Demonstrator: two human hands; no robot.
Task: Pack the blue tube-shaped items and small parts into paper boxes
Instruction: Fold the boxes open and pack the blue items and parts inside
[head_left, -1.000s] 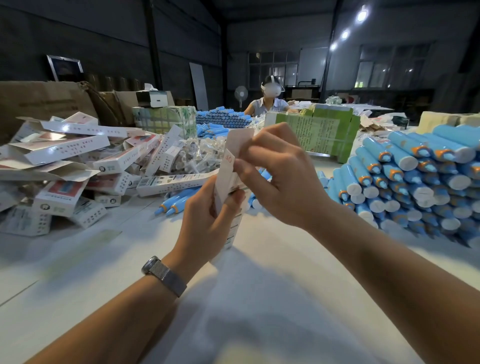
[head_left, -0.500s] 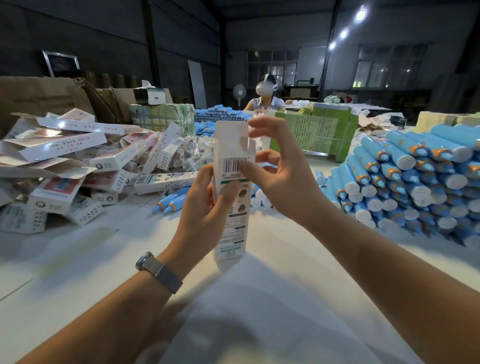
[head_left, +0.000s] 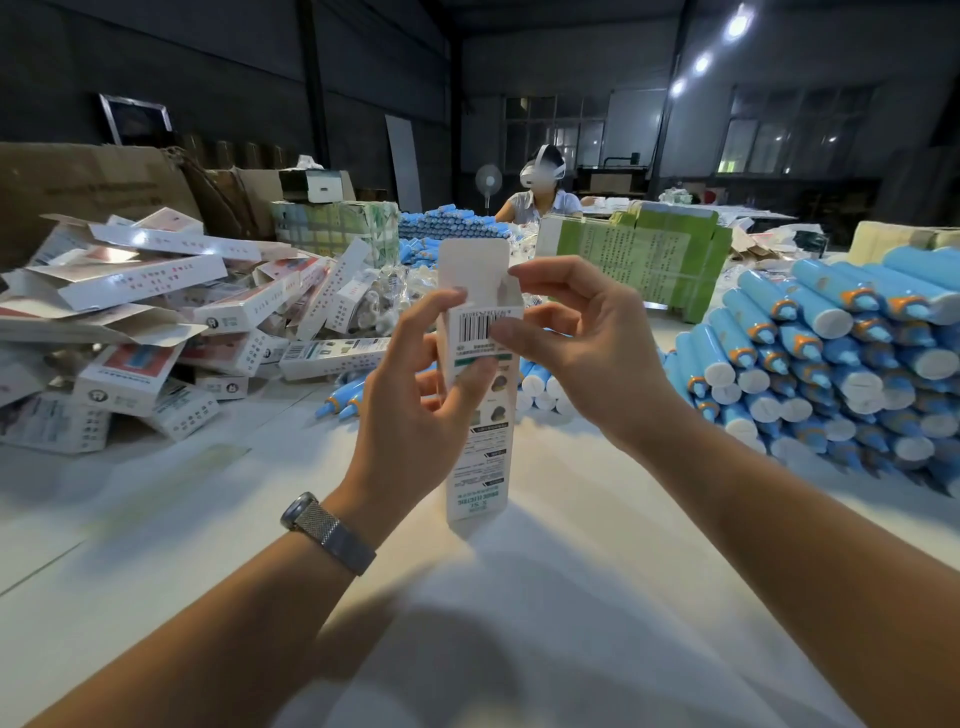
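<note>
Half a second ago the paper box (head_left: 480, 395) had its top flap bent forward under the right fingertips; now that flap stands straight up and the box mouth is squared open, and the box sits a little more upright between the hands. A second ago it was edge-on and partly flat. My reading is that erecting the carton is about done and it is ready to take a tube.

The box is held in the air above the white table (head_left: 156, 519), at the middle of the view. Its long axis runs from 6 to 12 o'clock, open mouth and flap at 12, closed end at 6, barcode face toward the camera.

The left hand (head_left: 415, 395) wraps the box's left side, thumb on the front panel: that grip is clamped on the box. The right hand (head_left: 582, 353) pinches the upper right corner at the barcode, also clamped on it.

The stack of blue tubes (head_left: 831, 358) lies at 3 o'clock, and the heap of printed cartons (head_left: 156, 312) at 9 o'clock.
</note>
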